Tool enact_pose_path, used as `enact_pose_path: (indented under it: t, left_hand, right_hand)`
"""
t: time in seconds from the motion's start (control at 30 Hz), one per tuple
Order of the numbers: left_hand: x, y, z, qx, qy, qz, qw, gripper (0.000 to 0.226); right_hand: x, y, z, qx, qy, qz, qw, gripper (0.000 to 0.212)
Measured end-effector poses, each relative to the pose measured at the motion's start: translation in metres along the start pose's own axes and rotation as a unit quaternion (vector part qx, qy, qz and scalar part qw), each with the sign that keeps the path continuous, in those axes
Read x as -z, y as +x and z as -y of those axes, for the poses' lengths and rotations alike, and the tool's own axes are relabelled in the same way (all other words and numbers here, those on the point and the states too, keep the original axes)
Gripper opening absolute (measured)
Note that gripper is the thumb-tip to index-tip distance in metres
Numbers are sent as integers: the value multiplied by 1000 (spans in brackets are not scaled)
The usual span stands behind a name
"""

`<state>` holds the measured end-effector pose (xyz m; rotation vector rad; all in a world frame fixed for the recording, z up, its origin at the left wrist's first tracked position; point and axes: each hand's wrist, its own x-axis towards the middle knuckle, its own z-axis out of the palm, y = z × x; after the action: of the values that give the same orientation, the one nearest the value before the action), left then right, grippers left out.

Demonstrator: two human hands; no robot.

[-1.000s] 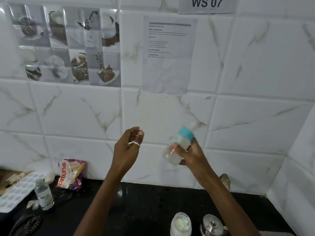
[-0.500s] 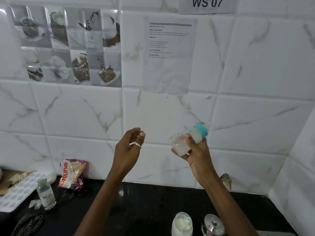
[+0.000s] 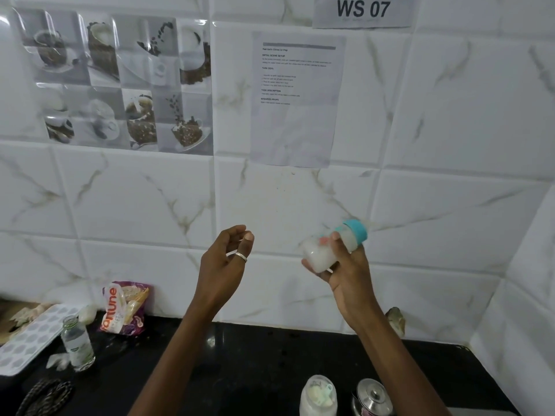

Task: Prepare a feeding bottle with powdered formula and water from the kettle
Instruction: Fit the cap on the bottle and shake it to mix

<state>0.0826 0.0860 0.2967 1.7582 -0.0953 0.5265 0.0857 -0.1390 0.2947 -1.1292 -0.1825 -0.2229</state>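
Observation:
My right hand (image 3: pixel 345 268) grips a small feeding bottle (image 3: pixel 322 250) with a teal collar, raised in front of the tiled wall and tilted with its top pointing up and right. Milky white liquid fills it, and the bottle looks blurred. My left hand (image 3: pixel 225 259) hovers level with it to the left, fingers loosely curled, holding nothing, a ring on the thumb. On the black counter (image 3: pixel 240 370) below stand a clear jar of white powder (image 3: pixel 318 396) and a steel kettle lid (image 3: pixel 372 396) at the bottom edge.
At the left of the counter lie a snack packet (image 3: pixel 124 307), a small glass bottle (image 3: pixel 77 343), a white dotted tray (image 3: pixel 28 337) and a braided cord (image 3: pixel 45 397). The tiled wall meets a side wall at the right corner.
My right hand has swung the bottle from nearly upright to tilted right and shifted it rightward and slightly lower. My left hand has stayed in place.

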Motion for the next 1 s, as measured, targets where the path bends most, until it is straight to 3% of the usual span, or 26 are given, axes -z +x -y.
enact_pose_path:
  t: [0.13,0.27,0.43,0.53,0.57,0.7,0.83,0.93,1.0]
  left_hand:
    - [2,1,1,0,4,-5,1000,35]
    - [0,0,1,-1,4,1,1000,35]
    - [1,3,2,2,5,-4,1000,34]
    - [0,3,4,3,1,1,1000,34]
    - [0,3,5,3,0,2,1000,34]
    - [-1,5,5,1,4,-3,1000,34]
    - [-2,7,5,0,2,0,1000,34]
    - [-1,9,5,0,5,-6,1000,35]
    - [-1,9,5,-1,4,-8,1000,34]
  right_hand:
    - [-2,-4,-7,-49,-140,93,984,61]
    - [0,0,-2,-28,10,20,999,62]
    - [2,0,-6,-51,-125,93,986,75]
    - [5,4,-3,-25,10,33,999,92]
    - [3,4,-3,-18,21,28,999,93]
    - [2,-1,-7,-32,-116,104,987,82]
    - [3,6,-2,-9,21,27,999,97]
    - [2,3,-6,-36,-112,82,990,84]
    - [5,4,-6,-37,-137,104,984,79]
